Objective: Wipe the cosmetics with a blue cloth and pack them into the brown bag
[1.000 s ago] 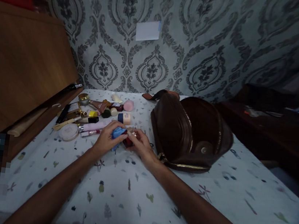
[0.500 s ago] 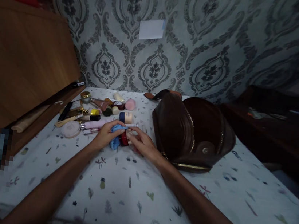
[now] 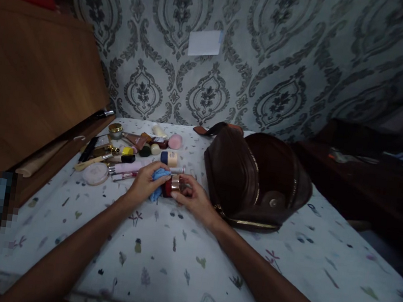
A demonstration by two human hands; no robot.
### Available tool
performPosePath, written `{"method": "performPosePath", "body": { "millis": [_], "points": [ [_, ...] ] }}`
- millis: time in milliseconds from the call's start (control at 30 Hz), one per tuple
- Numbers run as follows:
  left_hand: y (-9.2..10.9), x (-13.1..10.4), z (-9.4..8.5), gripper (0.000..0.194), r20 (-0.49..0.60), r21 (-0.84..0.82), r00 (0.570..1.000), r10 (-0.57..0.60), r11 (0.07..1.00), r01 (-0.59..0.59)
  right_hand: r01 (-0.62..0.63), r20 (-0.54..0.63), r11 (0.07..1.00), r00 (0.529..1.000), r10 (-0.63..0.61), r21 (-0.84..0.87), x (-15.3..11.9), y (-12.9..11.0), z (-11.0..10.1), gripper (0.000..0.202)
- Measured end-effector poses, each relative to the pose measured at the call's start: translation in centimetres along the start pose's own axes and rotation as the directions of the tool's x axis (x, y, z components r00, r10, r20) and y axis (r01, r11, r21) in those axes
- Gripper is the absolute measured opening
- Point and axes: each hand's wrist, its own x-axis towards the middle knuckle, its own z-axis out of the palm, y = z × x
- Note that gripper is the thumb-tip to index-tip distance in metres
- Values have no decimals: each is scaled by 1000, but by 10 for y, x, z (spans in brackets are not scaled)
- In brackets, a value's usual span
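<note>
We log dim, cool, bluish light overall, its source unclear to us. The white card [image 3: 204, 44] on the wallpaper [image 3: 209, 95] and the pale tablecloth [image 3: 170, 275] read brightest. Light falls off rightward: the shelf [image 3: 330, 188] sinks into murk, the right edge goes black. We find the brown bag's [image 3: 227, 169] opening nearly lightless, with small glints on its snap [image 3: 273, 202] and on the gold-coloured cap [image 3: 176, 183]. Fine detail is soft; we cannot read labels on the cosmetics [image 3: 134, 141]. Wide-angle stretch lengthens the forearms [image 3: 263, 273]. Coarse pixel blocks mask the lower left.
</note>
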Motion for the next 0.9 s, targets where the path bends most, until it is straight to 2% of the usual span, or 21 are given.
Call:
{"method": "performPosePath", "body": {
  "millis": [167,367,533,667,767,900],
  "points": [
    [5,-3,2,14,48,46,995,91,995,-94,5,-62,999,998,-8,-39,-4,-4,3,63],
    [8,-14,-1,25,143,69,969,203,974,-214,-16,-40,999,999,15,-28,-6,-9,4,54],
    [0,-25,0,23,55,140,970,237,960,-242,-2,-22,1000,1000,1,-21,-6,-9,4,56],
    [3,-29,2,15,-6,185,959,282,943,-276,38,0,999,999,-38,14,-7,-4,1,64],
    [5,-30,1,12,-37,199,965,260,948,-248,49,31,998,998,-50,33,-7,-3,0,69],
    [6,-29,-3,12,-56,180,976,213,963,-200,-10,79,997,997,4,75,-8,-7,0,68]
  ]
}}
